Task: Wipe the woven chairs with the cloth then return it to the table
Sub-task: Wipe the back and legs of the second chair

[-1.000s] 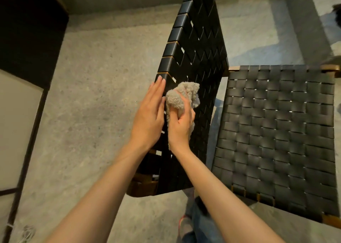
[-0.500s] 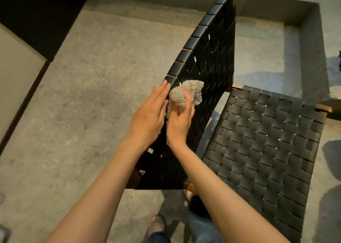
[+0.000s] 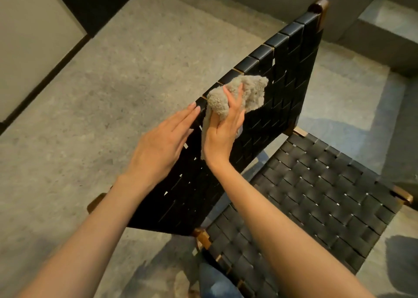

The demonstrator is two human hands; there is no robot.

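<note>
A black woven chair stands in front of me, its backrest [image 3: 287,89] rising from lower left to upper right and its seat [image 3: 316,207] at the right. My right hand [image 3: 222,130] grips a bunched beige fluffy cloth [image 3: 251,89] and presses it against the inner face of the backrest near its top edge. My left hand [image 3: 161,143] lies flat with straight fingers on the outer side of the backrest, beside the right hand.
Grey concrete floor [image 3: 113,82] spreads to the left and beyond the chair. A pale panel with a dark frame [image 3: 34,37] runs along the upper left. A grey step or ledge [image 3: 373,30] sits at the upper right. My jeans show at the bottom.
The view has swung, so the chair now sits more to the right. My right hand has slid the cloth a little along the top of the backrest; my left hand stays flat.
</note>
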